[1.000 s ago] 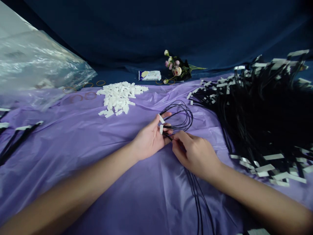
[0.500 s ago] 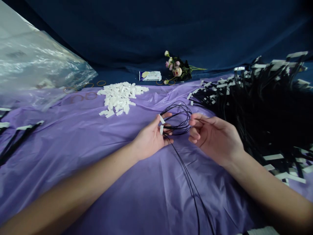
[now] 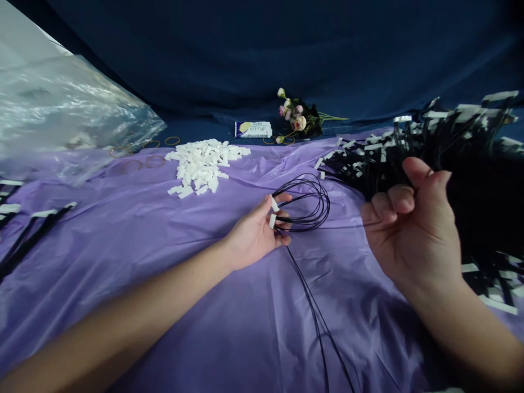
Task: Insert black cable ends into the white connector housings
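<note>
My left hand (image 3: 257,232) is closed on a loop of thin black cord (image 3: 321,204). Two small white tags (image 3: 273,220) sit at its fingers, and two loose cord ends (image 3: 313,305) trail down towards me. Off to the right, my right hand (image 3: 417,229) is raised with thumb and forefinger pinched and the other fingers curled. A faint strand of the cord runs from the loop to this hand; the pinched part is mostly hidden.
White tags (image 3: 200,166) lie heaped on the purple cloth (image 3: 229,327). Black cord bundles with white tags (image 3: 483,180) fill the right side; more bundles (image 3: 36,234) lie left. Behind are clear plastic (image 3: 82,114), rubber bands (image 3: 172,141), a wrapped packet (image 3: 254,129) and flowers (image 3: 300,123).
My right hand has moved from beside the loop to the right and up, its fingers more curled. The loop sits slightly lower and rounder; my left hand has barely moved.
</note>
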A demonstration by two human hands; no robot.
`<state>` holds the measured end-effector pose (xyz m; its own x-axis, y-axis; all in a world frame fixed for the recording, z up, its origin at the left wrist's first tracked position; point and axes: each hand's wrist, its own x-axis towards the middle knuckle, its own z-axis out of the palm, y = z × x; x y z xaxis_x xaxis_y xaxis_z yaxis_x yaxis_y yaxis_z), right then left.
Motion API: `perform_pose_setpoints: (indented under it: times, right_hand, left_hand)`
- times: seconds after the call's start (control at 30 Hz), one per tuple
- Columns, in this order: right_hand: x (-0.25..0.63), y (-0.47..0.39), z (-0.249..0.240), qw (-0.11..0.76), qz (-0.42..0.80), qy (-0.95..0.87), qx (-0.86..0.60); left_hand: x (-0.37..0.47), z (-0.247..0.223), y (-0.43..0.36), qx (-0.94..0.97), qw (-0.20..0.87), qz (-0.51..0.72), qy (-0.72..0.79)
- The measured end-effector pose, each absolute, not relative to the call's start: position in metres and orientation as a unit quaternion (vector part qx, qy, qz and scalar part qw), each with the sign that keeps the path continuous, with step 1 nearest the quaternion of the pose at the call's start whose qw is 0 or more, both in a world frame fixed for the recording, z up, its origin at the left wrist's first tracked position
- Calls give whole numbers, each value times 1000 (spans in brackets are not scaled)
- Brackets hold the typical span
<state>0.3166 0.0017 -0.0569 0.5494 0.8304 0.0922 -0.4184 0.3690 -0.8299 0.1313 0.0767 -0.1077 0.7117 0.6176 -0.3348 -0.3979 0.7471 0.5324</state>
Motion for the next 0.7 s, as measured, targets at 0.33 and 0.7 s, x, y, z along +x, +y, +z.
perform_pose_setpoints:
  times: [0.33,0.7]
  right_hand:
    - [306,-12,-76,480,253,-577,-610]
    - [307,-13,-75,429,221,-604,-635]
  left_hand:
    - [131,-106,74,264,899,266,226]
    - [130,-106,73,266,908,255,200]
